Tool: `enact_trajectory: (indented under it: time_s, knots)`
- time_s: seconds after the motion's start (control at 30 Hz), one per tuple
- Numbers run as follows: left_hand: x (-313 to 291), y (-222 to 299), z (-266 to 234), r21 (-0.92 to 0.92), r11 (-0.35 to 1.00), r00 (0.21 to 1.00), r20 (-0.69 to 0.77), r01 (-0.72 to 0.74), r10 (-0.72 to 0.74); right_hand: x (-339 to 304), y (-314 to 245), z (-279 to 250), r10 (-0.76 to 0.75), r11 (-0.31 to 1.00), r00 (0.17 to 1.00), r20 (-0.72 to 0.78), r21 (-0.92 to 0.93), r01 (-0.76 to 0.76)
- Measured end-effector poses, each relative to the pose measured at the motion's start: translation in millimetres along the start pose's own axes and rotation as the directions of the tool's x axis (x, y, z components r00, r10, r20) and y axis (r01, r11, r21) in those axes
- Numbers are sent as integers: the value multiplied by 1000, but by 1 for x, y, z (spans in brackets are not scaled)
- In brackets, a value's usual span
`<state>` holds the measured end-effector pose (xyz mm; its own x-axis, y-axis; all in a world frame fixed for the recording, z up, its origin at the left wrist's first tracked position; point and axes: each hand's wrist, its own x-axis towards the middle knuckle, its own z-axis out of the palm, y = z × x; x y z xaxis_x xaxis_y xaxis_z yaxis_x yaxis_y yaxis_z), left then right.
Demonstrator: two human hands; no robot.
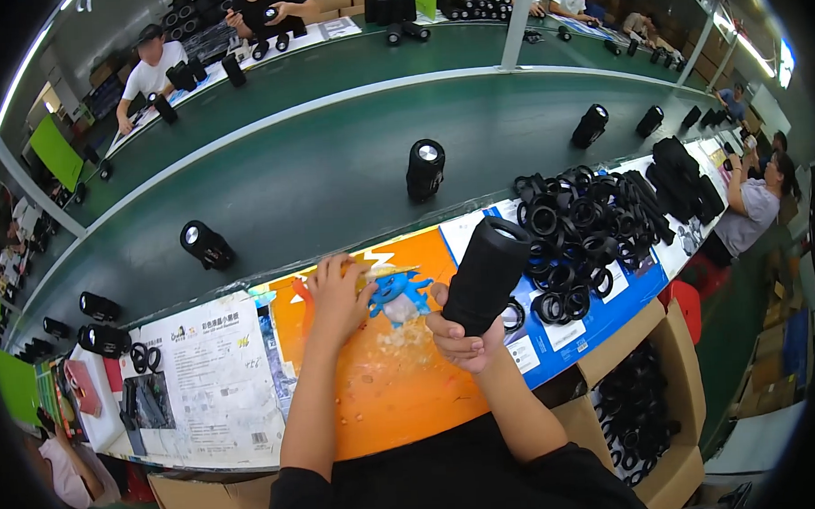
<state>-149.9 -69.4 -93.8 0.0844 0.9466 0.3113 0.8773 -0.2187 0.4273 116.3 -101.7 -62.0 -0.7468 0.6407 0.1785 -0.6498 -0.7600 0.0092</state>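
Observation:
My right hand (470,338) is wrapped around the lower part of a black cylindrical speaker (488,274), held tilted above the bench with its round end cap up. On the far part of an orange printed sheet (386,392) is my left hand (338,285), palm down with its fingers apart. It lies beside a blue cartoon figure (398,296) and a thin yellowish strip (383,272); whether the fingertips touch that strip I cannot tell. To the right of the speaker lies a heap of black rings (561,239).
Several black speakers, one (425,170) straight ahead, stand on a green conveyor belt (322,181) beyond the bench. Black fabric-like pieces (682,183) lie past the rings. An open cardboard box (690,379) of black parts stands at lower right. Other people work across the belt and farther right.

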Motion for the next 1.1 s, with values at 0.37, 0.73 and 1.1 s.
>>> enact_trajectory:
  time_s: [0.37,0.73,1.1]
  knots:
    - [-79,-52,-129,-180,896,895,-121,406,-429,21,-205,63,-900,-418,156,407,-907,-46]
    - [-266,-264,-189,151,685,551,-725,712,-413,160,-356,12,-662,-739,627,410,-222,-636]
    - [-171,-158,-165,-312,756,511,-585,575,-630,175,-274,43,-379,-874,900,216,-404,-271]
